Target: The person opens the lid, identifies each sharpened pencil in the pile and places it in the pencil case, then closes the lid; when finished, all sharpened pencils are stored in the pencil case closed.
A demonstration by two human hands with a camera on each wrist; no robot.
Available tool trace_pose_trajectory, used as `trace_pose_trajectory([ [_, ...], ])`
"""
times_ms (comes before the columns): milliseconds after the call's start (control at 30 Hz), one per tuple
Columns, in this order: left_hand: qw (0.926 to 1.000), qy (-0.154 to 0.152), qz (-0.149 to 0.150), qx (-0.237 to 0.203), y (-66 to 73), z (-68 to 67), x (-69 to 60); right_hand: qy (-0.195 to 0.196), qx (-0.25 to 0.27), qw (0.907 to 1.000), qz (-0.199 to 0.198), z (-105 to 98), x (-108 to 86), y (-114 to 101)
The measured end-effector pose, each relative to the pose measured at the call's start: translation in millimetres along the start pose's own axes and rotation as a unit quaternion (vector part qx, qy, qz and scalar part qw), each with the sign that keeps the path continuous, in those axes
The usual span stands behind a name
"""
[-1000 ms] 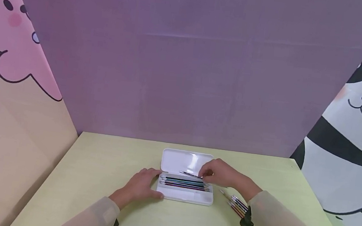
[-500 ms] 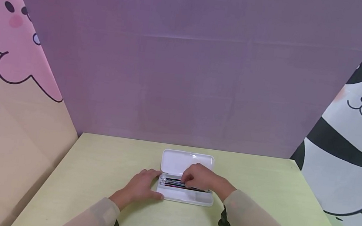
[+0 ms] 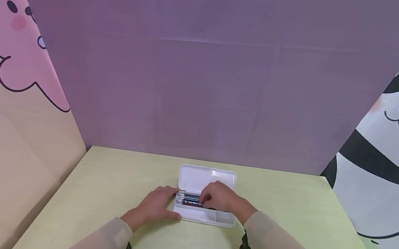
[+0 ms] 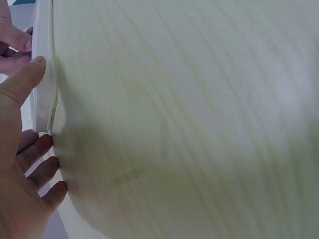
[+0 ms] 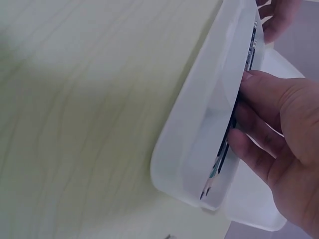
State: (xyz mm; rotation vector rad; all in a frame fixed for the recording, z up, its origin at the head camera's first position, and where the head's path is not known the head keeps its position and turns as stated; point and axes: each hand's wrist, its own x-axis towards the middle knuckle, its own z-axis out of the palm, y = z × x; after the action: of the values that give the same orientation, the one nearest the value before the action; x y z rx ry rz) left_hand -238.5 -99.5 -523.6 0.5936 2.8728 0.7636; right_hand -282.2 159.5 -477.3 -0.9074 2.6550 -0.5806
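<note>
A white pencil case (image 3: 193, 214) lies on the table with its lid (image 3: 193, 177) folded back. Several pencils (image 3: 189, 199) lie lengthwise in its long rear compartment, tips toward the right end. My right hand (image 3: 219, 195) reaches into that compartment, thumb and fingertips pinching a dark pencil (image 5: 232, 117) among the others; the hand covers part of them. My left hand (image 3: 154, 205) steadies the case's left end, its thumb at the front corner and its other fingers spread along the side. In the left wrist view, that thumb (image 4: 27, 77) touches the case wall.
The pale wooden table (image 3: 123, 173) extends around the case. A purple backdrop (image 3: 204, 80) stands behind it, with cartoon-printed panels at left and right. My right sleeve (image 3: 282, 245) covers the table area to the right of the case.
My right hand has moved left and down, bringing a pencil from above the lid hinge into the rear compartment. The right sleeve now hides the loose pencils on the table. My left hand stays put.
</note>
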Motion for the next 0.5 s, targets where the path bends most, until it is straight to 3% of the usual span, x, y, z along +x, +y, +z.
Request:
trace_pose_trajectory([
  [267, 1.0, -0.001, 0.002, 0.005, -1.0, 0.9, 1.4, 0.016, 0.043, 0.9989, 0.0, -15, -14.0, 12],
  [400, 1.0, -0.001, 0.005, 0.006, -2.3, 2.0, 2.5, 0.045, 0.06, 0.9972, 0.007, -28, -29.6, 22],
  [500, 1.0, -0.001, 0.007, -0.005, -3.9, 2.1, 3.0, 0.068, 0.066, 0.9949, 0.032, -37, -45.6, 28],
])
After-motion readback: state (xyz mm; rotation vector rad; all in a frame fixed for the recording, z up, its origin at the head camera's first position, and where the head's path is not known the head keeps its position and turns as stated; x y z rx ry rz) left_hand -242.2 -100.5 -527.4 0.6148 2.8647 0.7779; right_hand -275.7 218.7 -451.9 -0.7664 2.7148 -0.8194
